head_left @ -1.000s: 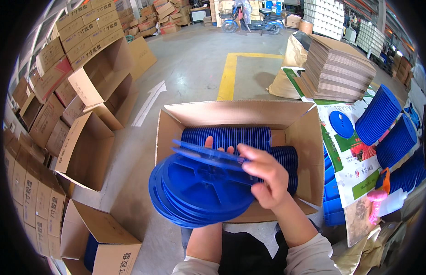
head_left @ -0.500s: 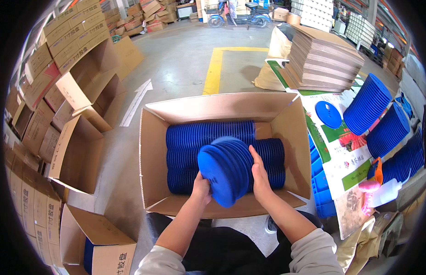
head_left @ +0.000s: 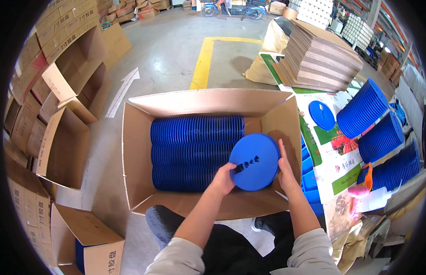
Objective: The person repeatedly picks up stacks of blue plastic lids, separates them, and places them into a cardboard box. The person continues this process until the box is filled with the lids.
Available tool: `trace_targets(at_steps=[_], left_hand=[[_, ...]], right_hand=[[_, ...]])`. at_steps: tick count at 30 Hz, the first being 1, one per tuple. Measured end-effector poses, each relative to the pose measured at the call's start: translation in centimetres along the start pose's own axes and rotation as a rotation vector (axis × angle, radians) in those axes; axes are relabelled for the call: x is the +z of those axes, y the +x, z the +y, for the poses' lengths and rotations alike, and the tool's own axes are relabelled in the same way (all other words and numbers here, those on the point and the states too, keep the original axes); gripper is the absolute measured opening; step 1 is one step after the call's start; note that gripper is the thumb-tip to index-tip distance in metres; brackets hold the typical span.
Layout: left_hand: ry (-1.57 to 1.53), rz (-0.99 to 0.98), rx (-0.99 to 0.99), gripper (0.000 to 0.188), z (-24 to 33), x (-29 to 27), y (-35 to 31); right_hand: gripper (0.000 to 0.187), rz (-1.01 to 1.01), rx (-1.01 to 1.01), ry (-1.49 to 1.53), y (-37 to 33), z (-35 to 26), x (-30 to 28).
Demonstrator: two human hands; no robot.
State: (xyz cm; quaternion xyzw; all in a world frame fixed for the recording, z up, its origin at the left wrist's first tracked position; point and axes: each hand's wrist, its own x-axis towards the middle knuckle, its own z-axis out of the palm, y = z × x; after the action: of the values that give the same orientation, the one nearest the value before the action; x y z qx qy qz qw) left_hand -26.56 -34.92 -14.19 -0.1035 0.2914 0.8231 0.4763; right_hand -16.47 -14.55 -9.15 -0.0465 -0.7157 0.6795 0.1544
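A blue plastic disc (head_left: 259, 170) faces up between my two hands, over the right part of an open cardboard box (head_left: 279, 118). My left hand (head_left: 224, 179) grips its left edge, fingers near the dark cut-outs at its centre. My right hand (head_left: 286, 169) presses against its right side with the fingers pointing away from me. Whatever lies behind this front disc is hidden by it. Inside the box, three rows of blue discs (head_left: 190, 155) stand on edge, packed tightly side by side. The right ends of the nearer rows are covered by the held disc and my left hand.
At the right, a table (head_left: 324, 172) carries leaning stacks of blue discs (head_left: 363, 108), one loose disc (head_left: 322, 115), a pile of flat cardboard (head_left: 319, 57), an orange-handled tool (head_left: 368, 176) and a white squeeze bottle (head_left: 374, 200). Open boxes (head_left: 62, 149) line the left.
The tilted stack of discs in my hands has moved right and turned, so its front disc now faces up. The box and surroundings sit slightly further left in view.
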Motion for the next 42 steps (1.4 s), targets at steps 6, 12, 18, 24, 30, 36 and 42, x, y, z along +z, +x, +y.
trace_targets(at_steps=[6, 12, 18, 24, 30, 36, 42], left_hand=[[-0.24, -0.089, 0.001, 0.05, -3.5, 3.0, 7.1], [-0.33, -0.167, -0.077, 0.053, -3.6, 1.7, 12.0], [-0.382, -0.054, -0.214, 0.056, -3.6, 2.9, 14.5], [-0.556, -0.021, -0.214, 0.059, -3.3, 1.2, 16.9], [-0.678, -0.059, -0.192, 0.06, -2.5, 1.6, 16.5], [-0.754, -0.067, -0.156, 0.063, -2.7, 1.2, 16.0], [-0.865, -0.018, -0.156, 0.063, -3.2, 2.2, 16.2]], right_hand=[[0.041, 0.248, -0.172, -0.568, 5.9, -1.7, -5.1], [0.036, 0.163, 0.022, -0.968, 13.2, -3.6, -4.1], [0.052, -0.019, 0.303, -1.219, 21.0, -0.5, -5.5], [0.05, -0.234, 0.34, -1.305, 26.8, 4.3, -4.0], [0.049, -0.382, 0.318, -1.346, 28.9, 4.6, -3.3], [0.052, -0.454, 0.379, -1.504, 29.5, 5.4, -1.0], [0.054, -0.493, 0.361, -1.431, 30.3, 6.8, -1.9]])
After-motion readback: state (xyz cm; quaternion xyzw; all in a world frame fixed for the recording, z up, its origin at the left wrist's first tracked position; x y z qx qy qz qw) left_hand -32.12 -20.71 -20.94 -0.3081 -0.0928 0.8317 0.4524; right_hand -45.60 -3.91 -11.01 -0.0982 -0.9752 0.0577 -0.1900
